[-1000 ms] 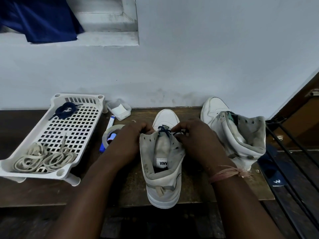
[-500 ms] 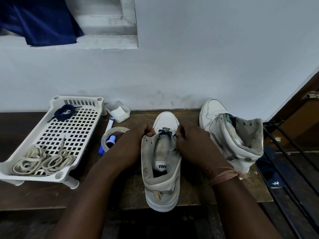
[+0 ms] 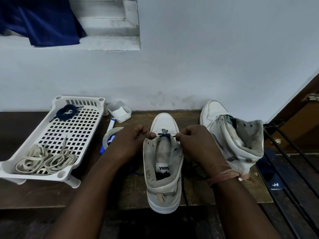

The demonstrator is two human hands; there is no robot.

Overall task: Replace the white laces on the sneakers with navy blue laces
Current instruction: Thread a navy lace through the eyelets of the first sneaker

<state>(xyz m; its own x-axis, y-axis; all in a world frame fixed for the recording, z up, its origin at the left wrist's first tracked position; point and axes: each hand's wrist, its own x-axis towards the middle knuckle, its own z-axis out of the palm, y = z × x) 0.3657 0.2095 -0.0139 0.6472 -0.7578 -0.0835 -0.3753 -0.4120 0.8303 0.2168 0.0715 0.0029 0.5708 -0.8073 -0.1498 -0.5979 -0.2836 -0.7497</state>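
A white high-top sneaker (image 3: 164, 171) stands in front of me, toe to the wall. A navy lace (image 3: 164, 134) crosses its lowest eyelets. My left hand (image 3: 128, 144) pinches the lace's left end beside the sneaker's left flap. My right hand (image 3: 195, 144) pinches the right end and holds it taut. The second sneaker (image 3: 231, 135) lies unlaced at the right. A white basket (image 3: 82, 135) holds the removed white laces (image 3: 44, 160) at the front and a coiled navy lace (image 3: 66, 112) at the back.
A roll of clear tape (image 3: 110, 135), a blue-capped marker (image 3: 111, 124) and a small clear box (image 3: 120, 112) lie between basket and sneaker. The wall is close behind. Black metal bars (image 3: 290, 161) run at the right. A blue cloth (image 3: 43, 23) hangs on the ledge above.
My hands have drawn apart from the sneaker's throat, pulling the navy lace straight across the lowest eyelets. The sneaker has stayed in place.
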